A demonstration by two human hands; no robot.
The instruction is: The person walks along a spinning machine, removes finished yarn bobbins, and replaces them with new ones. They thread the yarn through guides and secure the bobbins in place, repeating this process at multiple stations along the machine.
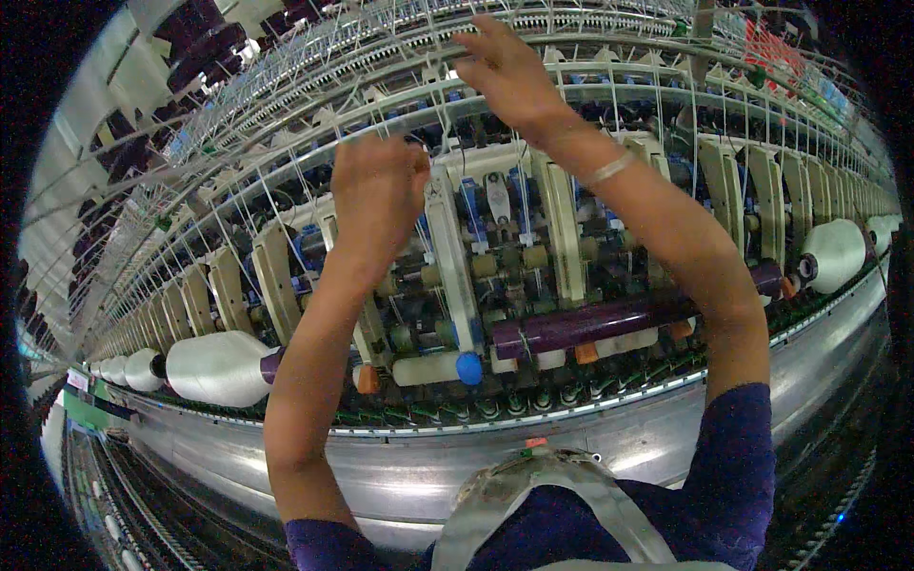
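Note:
My left hand (379, 195) is raised in front of the upper part of a long yarn-winding machine (505, 195). Its fingers curl away from view and look closed; motion blurs them, and whatever they hold is hidden. Farther up and to the right, my right hand (514, 78) reaches to the rails and thread guides, its fingers apart and nothing visible in them. Thin pale strands and guide wires (444, 119) run between the two hands. Below them a purple tube (590, 324) lies across the winding position, with a blue round knob (468, 368) to its left.
White yarn packages (217, 369) sit along the machine to the left, and another white yarn package (833, 255) is at the right. Cream upright arms (276, 281) stand in a row. A metal ledge (409, 462) runs along the front, close to my body.

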